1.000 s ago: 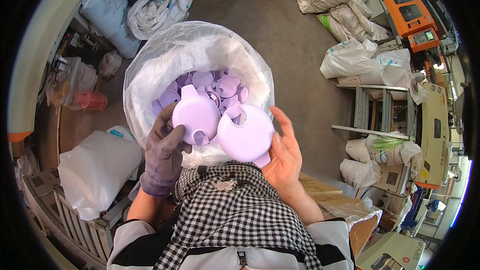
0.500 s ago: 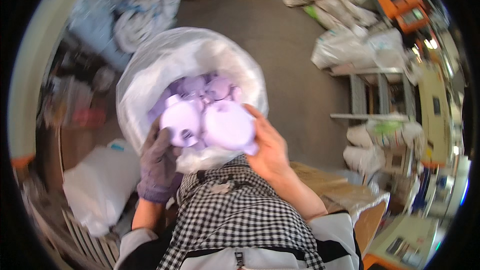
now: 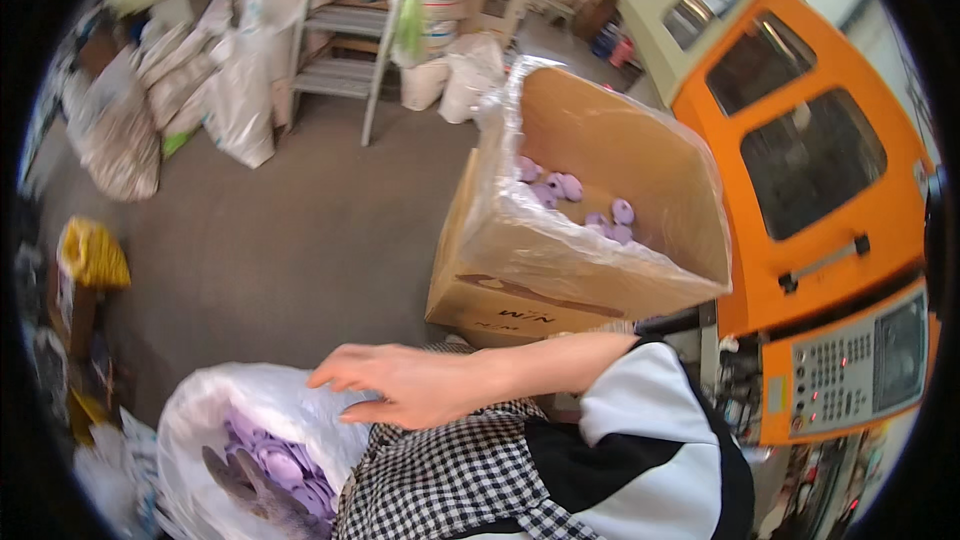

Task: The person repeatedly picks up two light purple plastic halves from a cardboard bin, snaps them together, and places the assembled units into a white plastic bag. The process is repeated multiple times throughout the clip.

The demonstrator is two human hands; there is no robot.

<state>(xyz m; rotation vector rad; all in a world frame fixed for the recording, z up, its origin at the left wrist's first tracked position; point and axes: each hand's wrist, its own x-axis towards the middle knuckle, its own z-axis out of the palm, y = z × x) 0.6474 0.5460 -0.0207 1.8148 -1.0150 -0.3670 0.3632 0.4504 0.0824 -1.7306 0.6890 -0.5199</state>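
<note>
Many lavender plastic pieces [image 3: 285,460] fill a white bag-lined bin [image 3: 190,400] at the lower left. Over them is my left hand [image 3: 255,490] in a grey-purple glove, its fingers apart, close to or touching the pieces; nothing shows in its grasp. My bare right hand [image 3: 395,385] reaches across my checked apron [image 3: 430,475] near the bin's right rim, fingers stretched out and empty.
A large cardboard box [image 3: 545,275] lined with clear plastic stands ahead right, several lavender pieces inside. Beside it is an orange machine [image 3: 800,170] with a control panel [image 3: 850,370]. A metal step stand [image 3: 345,20] and white sacks [image 3: 235,105] line the back.
My view has swung to the right, bringing in the box and machine. The two rounded lavender pieces have left my hands. My right hand has come away from the bin's contents.
</note>
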